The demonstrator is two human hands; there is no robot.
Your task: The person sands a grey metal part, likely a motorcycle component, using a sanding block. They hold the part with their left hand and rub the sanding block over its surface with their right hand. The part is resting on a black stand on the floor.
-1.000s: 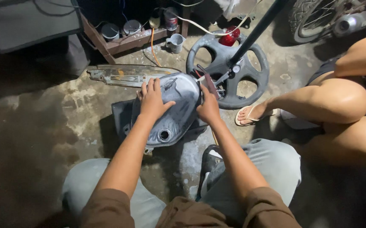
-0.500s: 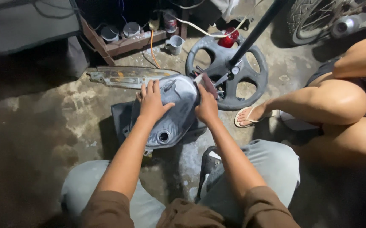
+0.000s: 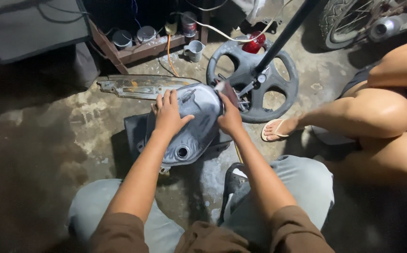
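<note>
L hand [image 3: 168,114] lies palm-down, fingers spread, flat on the grey metal tank [image 3: 199,122], not gripping it. R hand [image 3: 229,117] clasps the tank's far-right edge w/ a small sanding pad [image 3: 225,90]. Tank sits on the concrete floor [image 3: 48,136] btw the knees, long axis running near-left to far-right, filler hole [image 3: 182,152] toward the person, just beside the cast wheel [image 3: 252,79].
</note>
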